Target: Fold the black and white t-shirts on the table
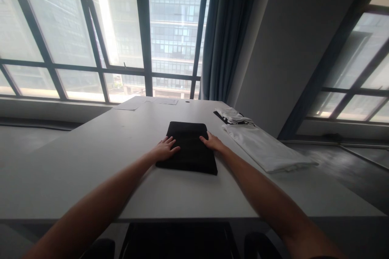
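Note:
A folded black cloth (191,158), roughly rectangular with rounded far corners, lies flat on the white table (188,198) in front of me. My left hand (165,148) rests on its left side, palm down with the fingers spread. At the right edge of the cloth is my right hand (212,142), its thumb stretched over the top and its other fingers along the side, partly hidden. Neither hand lifts the cloth. Whether it is a garment cannot be made out from the folds.
Along the table's right edge lie a folded white cloth (267,149) and, beyond it, a crumpled white cloth (232,115) over something black. Sheets of paper (126,107) lie at the far left end. Past the table are windows (174,28) and a dark curtain (226,32).

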A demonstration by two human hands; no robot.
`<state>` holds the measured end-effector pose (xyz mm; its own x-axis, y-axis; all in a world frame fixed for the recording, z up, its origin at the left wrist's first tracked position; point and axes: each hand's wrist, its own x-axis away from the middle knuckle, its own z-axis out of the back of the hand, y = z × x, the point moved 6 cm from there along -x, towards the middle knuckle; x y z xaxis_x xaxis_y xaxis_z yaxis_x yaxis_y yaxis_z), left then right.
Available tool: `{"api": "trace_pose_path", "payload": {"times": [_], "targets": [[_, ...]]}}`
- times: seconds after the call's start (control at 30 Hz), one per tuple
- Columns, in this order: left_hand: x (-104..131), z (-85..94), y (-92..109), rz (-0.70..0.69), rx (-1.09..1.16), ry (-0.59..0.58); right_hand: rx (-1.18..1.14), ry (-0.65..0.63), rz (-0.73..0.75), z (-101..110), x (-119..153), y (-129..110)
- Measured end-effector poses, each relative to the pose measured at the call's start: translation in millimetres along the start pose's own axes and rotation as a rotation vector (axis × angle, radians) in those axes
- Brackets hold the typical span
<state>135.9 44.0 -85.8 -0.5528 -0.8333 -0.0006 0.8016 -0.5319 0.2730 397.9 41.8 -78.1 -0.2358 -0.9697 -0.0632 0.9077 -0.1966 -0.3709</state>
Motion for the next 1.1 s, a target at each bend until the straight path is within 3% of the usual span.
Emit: {"api": "trace_pose_path", "payload": {"times": [0.1, 0.23, 0.37, 0.6, 0.87, 0.97, 1.1], "targets": [[-1, 0.1, -1, -0.038, 0.05, 0.013, -0.181, 0.011, 0.058, -1, -27, -2], [2, 3.8, 6, -0.2, 0.186, 0.034, -0.42, 0.117, 0.069, 7, -66, -6], [6, 8.4, 8, -0.257, 0.282, 0.033, -0.464, 0.222, 0.103, 20, -87, -10], [8, 13.0, 10, -0.259, 0.312, 0.073, -0.366, 0.563, 0.404, 85, -66, -32], [7, 19.5, 6, -0.099, 0.295, 0.218, -0.269, 0.723, 0.555, 148, -47, -76], [4, 19.3, 0, -0.087, 0.255, 0.226, -0.292, 0.911, 0.473, 199, -46, -56], [1, 12.7, -5, -0.097, 0.167, 0.153, -0.364, 1.286, 0.189, 265, -14, 26]]}}
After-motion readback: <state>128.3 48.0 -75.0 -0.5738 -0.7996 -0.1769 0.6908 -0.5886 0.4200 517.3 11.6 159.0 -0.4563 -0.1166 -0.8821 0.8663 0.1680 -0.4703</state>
